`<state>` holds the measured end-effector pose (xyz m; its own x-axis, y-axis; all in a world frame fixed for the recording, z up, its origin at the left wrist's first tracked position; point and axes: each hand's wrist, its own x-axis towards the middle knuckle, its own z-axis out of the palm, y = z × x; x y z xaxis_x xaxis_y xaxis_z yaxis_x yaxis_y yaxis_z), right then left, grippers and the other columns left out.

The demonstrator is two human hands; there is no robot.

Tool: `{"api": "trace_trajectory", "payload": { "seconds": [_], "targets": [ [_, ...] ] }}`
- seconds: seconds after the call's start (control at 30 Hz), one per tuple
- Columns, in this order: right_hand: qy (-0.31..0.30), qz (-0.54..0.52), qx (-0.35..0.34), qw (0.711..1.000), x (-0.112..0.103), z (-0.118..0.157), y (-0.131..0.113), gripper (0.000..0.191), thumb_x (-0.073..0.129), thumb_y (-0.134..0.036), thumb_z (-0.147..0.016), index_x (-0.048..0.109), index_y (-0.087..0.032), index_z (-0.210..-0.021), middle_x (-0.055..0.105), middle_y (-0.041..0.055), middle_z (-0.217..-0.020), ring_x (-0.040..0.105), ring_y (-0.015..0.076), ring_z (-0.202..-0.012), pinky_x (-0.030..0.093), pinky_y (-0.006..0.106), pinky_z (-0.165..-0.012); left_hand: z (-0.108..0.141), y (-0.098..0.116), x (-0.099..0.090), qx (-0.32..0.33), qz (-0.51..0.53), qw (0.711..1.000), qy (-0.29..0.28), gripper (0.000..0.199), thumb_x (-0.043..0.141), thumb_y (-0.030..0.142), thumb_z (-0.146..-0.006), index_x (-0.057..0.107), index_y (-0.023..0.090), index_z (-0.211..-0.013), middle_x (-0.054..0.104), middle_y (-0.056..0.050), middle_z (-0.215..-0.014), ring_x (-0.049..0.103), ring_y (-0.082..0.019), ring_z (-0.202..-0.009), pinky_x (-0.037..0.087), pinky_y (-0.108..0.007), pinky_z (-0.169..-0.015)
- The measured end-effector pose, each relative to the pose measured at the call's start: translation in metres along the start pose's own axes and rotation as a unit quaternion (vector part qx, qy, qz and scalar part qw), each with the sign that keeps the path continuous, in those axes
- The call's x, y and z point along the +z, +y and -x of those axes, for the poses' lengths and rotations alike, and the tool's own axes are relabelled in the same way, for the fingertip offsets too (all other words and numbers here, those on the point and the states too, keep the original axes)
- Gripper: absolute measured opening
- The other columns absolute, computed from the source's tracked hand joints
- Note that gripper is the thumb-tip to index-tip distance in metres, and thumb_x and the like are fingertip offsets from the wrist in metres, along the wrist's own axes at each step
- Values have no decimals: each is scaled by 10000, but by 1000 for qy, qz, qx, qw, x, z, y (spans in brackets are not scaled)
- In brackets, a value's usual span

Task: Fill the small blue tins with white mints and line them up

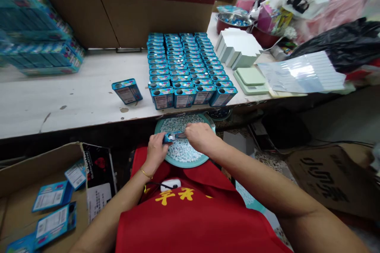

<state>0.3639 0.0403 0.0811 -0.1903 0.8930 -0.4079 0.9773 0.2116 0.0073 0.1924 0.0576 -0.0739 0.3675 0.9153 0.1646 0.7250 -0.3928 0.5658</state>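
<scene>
Over a turquoise basin point(184, 165) filled with small pale blue and white pellets point(185, 152), both of my hands work close together. My left hand point(156, 149) is closed around a small blue box point(168, 138), tipped on its side with its end toward the right. My right hand point(198, 134) forms a fist just right of that box. A narrow greyish piece point(180, 135) reaches from the box toward this fist; what the fingers grip is hidden. On the table edge above, rows of blue boxes point(184, 97) stand upright, several with white pellets on top.
A single blue box point(127, 91) stands apart on the white table point(89, 99). Stacked blue boxes point(38, 55) are at the left, beside a large carton point(133, 19). A pale green scale point(251, 81) and white cards point(237, 47) lie right. An open carton point(18, 189) holds blue packs.
</scene>
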Motion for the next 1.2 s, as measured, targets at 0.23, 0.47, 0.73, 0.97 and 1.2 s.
{"api": "trace_trajectory", "payload": {
  "seconds": [0.23, 0.47, 0.73, 0.97, 1.2],
  "targets": [
    [86, -37, 43, 995, 12, 22, 36, 331, 390, -129, -823, 652, -236, -995, 647, 56, -935, 613, 152, -853, 413, 214, -669, -2, -6, -28, -36, 50, 996, 58, 343, 572, 274, -744, 562, 169, -1071, 622, -73, -963, 516, -225, -889, 434, -346, -785],
    [102, -121, 135, 978, 79, 27, 81, 344, 369, -199, -857, 663, -259, -1026, 655, 35, -943, 606, 158, -863, 371, 221, -641, -21, 13, -73, 76, -14, 997, -6, 326, 553, 151, -725, 580, 202, -1046, 622, -59, -1028, 489, -221, -950, 413, -353, -828],
    [141, -229, 124, 955, 137, 28, 97, 375, 336, -244, -847, 682, -248, -992, 672, 48, -884, 618, 174, -838, 416, 238, -711, -58, -28, -120, -60, 108, 985, 123, 301, 619, 371, -718, 581, 200, -963, 636, -25, -886, 564, -172, -800, 446, -302, -750],
    [141, -289, 97, 942, 163, 22, 91, 391, 336, -318, -822, 683, -236, -983, 686, 48, -972, 635, 188, -882, 461, 249, -743, -102, -86, -133, -143, 95, 967, 186, 565, 730, 335, -593, 535, 152, -1091, 632, -101, -996, 603, -195, -773, 486, -334, -711],
    [137, -320, 76, 935, 173, 13, 87, 388, 402, -421, -752, 711, -243, -907, 706, 50, -961, 654, 210, -872, 499, 258, -721, -126, -93, -115, -130, 116, 972, 156, 542, 685, 264, -658, 523, 195, -1171, 657, -87, -1030, 604, -250, -958, 468, -361, -837]
  ]
}}
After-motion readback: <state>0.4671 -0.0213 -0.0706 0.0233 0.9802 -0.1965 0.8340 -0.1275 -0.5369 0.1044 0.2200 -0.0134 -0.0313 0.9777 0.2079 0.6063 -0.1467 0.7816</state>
